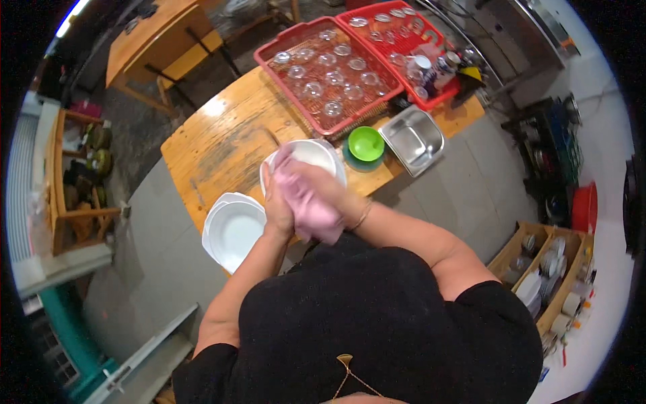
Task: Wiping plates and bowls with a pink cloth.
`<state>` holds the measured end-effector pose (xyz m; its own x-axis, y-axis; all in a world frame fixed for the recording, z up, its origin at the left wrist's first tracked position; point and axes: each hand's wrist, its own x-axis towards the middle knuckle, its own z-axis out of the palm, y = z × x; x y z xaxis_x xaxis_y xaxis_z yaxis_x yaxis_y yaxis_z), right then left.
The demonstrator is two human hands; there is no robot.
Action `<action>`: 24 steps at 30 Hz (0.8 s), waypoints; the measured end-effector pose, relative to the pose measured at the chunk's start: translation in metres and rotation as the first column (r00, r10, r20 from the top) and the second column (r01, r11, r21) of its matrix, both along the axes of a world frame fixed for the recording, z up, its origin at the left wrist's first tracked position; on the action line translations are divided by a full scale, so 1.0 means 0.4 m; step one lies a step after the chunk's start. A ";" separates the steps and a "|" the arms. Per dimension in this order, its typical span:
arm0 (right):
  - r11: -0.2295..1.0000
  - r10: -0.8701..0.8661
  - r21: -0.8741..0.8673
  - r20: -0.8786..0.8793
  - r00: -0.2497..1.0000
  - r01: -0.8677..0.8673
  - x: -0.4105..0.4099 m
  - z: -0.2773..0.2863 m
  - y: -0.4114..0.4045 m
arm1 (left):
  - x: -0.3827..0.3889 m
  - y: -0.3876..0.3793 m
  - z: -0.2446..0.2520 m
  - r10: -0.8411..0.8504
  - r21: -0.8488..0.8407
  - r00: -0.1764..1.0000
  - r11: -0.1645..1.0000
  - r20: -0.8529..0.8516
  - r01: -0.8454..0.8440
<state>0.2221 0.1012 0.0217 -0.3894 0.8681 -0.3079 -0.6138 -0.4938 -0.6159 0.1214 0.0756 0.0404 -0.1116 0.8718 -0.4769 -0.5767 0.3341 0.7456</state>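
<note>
A pink cloth (pixel 309 209) is bunched between my two hands, in front of my chest. My left hand (pixel 278 204) grips it from the left side. From the right, my right hand (pixel 325 186) presses on it, blurred by motion. Whether anything is wrapped inside the cloth cannot be seen. Just beyond my hands a white bowl (pixel 323 154) stands on the wooden table, partly covered by the cloth and fingers. Close to my left forearm, a stack of white bowls (pixel 236 230) sits at the table's near edge.
The wooden table (pixel 227 131) carries a red plastic basket (pixel 323 126) of upturned glasses. Behind it is another red tray (pixel 348 20) with glasses and bottles. A green bowl (pixel 366 144) and a steel pan (pixel 416 141) lie to the right. A wooden dish rack (pixel 542 278) stands lower right.
</note>
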 end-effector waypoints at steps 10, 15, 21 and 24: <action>0.887 -0.086 0.440 0.454 0.887 -0.139 0.150 0.040 0.005 | 0.048 0.143 0.008 -0.516 0.140 0.796 0.855 0.315 0.499; 0.966 0.094 0.152 0.546 0.832 -0.209 0.235 0.048 -0.001 | 0.128 0.207 -0.063 -0.578 0.327 0.536 0.806 0.615 0.494; 0.905 0.156 0.230 0.604 0.782 -0.358 0.537 0.117 0.007 | 0.319 0.290 0.079 -0.744 0.345 0.514 0.659 0.427 0.668; 0.901 0.275 0.155 0.518 0.810 -0.405 0.689 0.047 -0.019 | 0.370 0.395 0.080 -0.714 0.468 0.589 0.696 0.379 0.544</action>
<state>0.4979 0.0936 0.0404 -0.5362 0.7784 -0.3264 -0.0358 -0.4073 -0.9126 0.2692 0.2335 0.0723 0.6938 0.7200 -0.0148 -0.6038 0.5927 0.5331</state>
